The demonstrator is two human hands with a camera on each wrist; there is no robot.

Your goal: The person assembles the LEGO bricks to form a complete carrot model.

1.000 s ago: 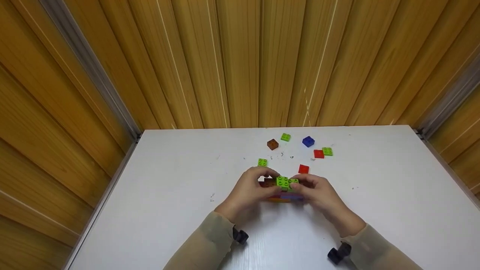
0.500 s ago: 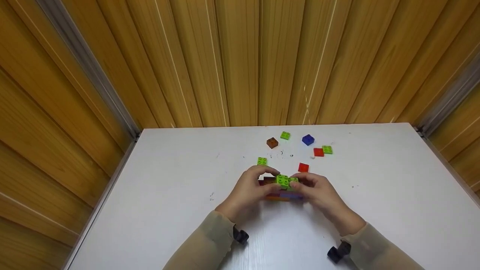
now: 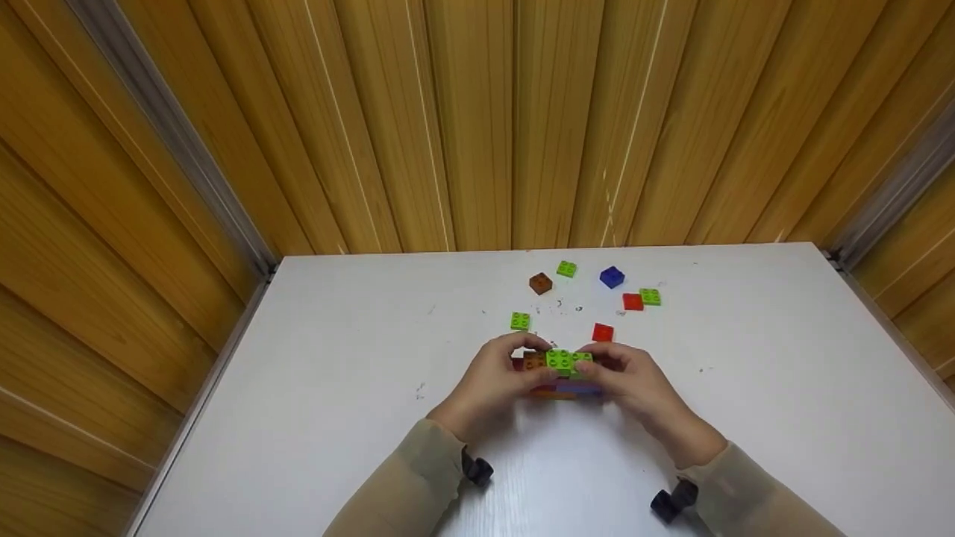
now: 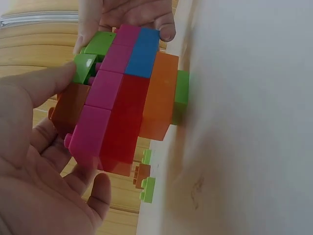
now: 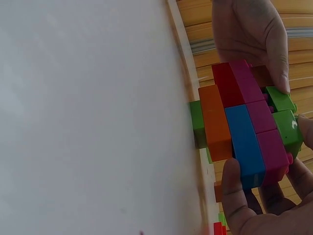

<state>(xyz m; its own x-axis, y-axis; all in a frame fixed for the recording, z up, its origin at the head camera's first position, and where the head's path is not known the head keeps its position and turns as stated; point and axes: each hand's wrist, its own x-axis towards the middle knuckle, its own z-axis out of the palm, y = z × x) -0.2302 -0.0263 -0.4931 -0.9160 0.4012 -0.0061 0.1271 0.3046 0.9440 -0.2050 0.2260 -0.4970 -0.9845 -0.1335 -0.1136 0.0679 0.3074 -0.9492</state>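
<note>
A stack of toy building bricks (image 4: 125, 93) stands between both hands, with magenta, red, blue and orange layers over a green brick (image 4: 181, 98) at the bottom. My left hand (image 3: 485, 380) pinches a small light-green brick (image 3: 558, 362) on top between thumb and finger. Magenta studs (image 4: 98, 66) show in a gap under that brick. Beside it on the top layer sits a brown brick (image 4: 71, 105). My right hand (image 3: 638, 380) grips the stack's right end, thumb on a second green brick (image 5: 287, 129) and a finger against the blue brick (image 5: 243, 142).
Loose bricks lie beyond the hands on the white table (image 3: 336, 373): green (image 3: 521, 321), brown (image 3: 541, 283), blue (image 3: 612, 277) and red (image 3: 603, 333) among them. A wood-patterned wall (image 3: 477, 127) rises behind the table's far edge.
The green brick in my left fingers has shifted slightly left, toward the brown brick, which now shows more. My right hand stays almost in place.
</note>
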